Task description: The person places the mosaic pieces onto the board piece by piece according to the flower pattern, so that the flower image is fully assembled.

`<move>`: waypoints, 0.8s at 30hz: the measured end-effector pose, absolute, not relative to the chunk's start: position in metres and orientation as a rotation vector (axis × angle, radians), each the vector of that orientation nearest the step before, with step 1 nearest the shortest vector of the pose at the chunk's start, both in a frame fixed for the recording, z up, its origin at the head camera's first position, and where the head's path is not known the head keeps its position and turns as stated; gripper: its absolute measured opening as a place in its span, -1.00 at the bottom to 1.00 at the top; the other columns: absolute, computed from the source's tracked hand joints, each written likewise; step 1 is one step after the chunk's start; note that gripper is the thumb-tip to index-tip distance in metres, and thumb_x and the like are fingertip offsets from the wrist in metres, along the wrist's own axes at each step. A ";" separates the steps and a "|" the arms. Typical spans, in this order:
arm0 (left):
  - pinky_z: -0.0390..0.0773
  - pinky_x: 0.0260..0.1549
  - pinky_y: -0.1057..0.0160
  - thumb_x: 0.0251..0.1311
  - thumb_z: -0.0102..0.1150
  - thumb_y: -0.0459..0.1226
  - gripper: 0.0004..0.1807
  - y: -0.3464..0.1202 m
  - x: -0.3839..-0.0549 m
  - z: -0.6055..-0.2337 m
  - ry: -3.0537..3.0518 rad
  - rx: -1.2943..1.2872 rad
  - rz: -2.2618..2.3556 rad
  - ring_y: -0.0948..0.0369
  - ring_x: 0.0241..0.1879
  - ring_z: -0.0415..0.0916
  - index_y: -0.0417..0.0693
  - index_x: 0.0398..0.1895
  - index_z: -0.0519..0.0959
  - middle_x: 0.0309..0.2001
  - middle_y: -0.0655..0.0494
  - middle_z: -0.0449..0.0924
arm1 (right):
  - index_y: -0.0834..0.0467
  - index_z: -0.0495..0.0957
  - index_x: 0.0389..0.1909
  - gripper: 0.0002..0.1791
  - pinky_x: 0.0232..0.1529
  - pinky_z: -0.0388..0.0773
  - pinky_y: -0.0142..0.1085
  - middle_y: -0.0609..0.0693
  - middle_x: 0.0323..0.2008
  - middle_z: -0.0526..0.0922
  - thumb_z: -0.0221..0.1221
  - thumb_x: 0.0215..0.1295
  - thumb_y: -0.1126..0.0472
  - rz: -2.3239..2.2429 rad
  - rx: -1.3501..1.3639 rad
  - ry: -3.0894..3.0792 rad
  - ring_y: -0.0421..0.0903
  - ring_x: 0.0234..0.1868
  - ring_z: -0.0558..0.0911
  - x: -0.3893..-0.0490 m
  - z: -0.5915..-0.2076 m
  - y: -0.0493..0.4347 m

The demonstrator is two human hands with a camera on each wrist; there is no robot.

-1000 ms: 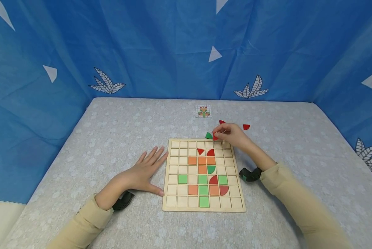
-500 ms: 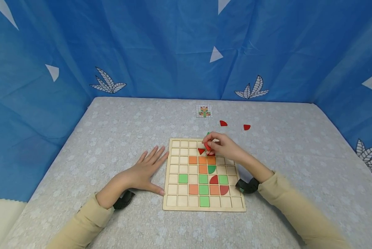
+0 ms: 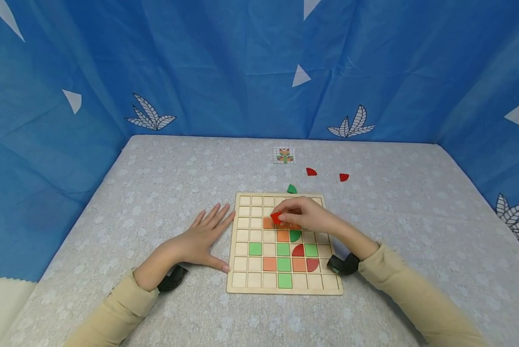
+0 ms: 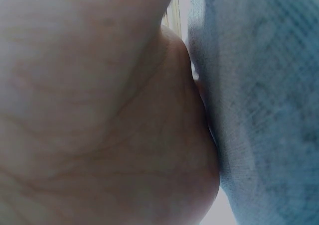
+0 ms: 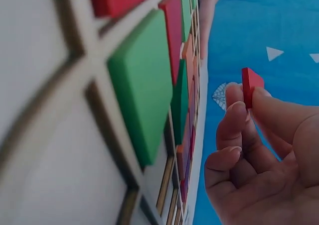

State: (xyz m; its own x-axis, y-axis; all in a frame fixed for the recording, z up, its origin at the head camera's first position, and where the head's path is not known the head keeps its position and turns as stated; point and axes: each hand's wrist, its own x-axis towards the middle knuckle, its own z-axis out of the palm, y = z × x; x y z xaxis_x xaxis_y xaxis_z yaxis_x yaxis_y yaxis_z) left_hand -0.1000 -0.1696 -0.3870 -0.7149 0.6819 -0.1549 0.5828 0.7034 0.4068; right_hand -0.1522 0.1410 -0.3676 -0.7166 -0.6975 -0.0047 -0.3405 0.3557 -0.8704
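Between thumb and fingers, my right hand (image 3: 305,213) pinches a small red piece (image 3: 276,218) above the upper middle of a wooden grid board (image 3: 242,289). The right wrist view shows that red piece (image 5: 252,85) held off the board. Flat on the cloth lies my left hand (image 3: 198,243), fingers spread, its fingertips and thumb at the board's left edge. In the grid sit orange squares (image 3: 283,235), light green squares (image 3: 285,281), a dark green quarter circle (image 3: 295,235) and red quarter circles (image 3: 313,265). My right hand hides part of the upper rows. Mostly palm fills the left wrist view.
Beyond the board lie a green quarter-circle piece (image 3: 292,189) and two red ones, one nearer the middle (image 3: 311,171) and another farther right (image 3: 344,177). A small pattern card (image 3: 283,155) lies farther back. Blue curtains (image 3: 242,72) surround the patterned tablecloth (image 3: 177,173).
From the board's far edge, my right hand has come nearer and leftward over the board, carrying the red piece. The green loose piece is uncovered again. My left hand stays in place.
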 end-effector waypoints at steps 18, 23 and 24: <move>-0.43 0.24 -0.15 -0.26 0.16 0.43 0.39 -0.169 -0.100 -0.387 2.620 0.989 0.474 -0.05 0.39 -0.56 -0.14 0.48 -0.26 0.45 -0.12 -0.47 | 0.12 0.64 -0.36 -0.96 -0.37 0.50 -0.33 -0.20 -0.41 0.62 0.24 0.23 0.24 -1.182 -1.031 2.273 -0.21 -0.42 0.53 -0.137 -0.370 0.127; -0.42 0.24 -0.16 -0.26 0.16 0.43 0.39 -0.169 -0.100 -0.387 2.621 0.990 0.482 -0.05 0.39 -0.55 -0.14 0.48 -0.25 0.46 -0.12 -0.46 | 0.08 0.63 -0.41 -0.97 -0.31 0.53 -0.33 -0.20 -0.47 0.60 0.26 0.20 0.26 -1.150 -1.069 2.241 -0.23 -0.41 0.55 -0.138 -0.375 0.124; -0.42 0.24 -0.17 -0.26 0.16 0.43 0.38 -0.169 -0.100 -0.388 2.621 0.991 0.485 -0.06 0.39 -0.55 -0.14 0.48 -0.25 0.46 -0.12 -0.46 | 0.06 0.62 -0.43 -0.95 -0.33 0.52 -0.34 -0.21 -0.48 0.59 0.27 0.19 0.26 -1.141 -1.083 2.242 -0.23 -0.43 0.54 -0.138 -0.376 0.124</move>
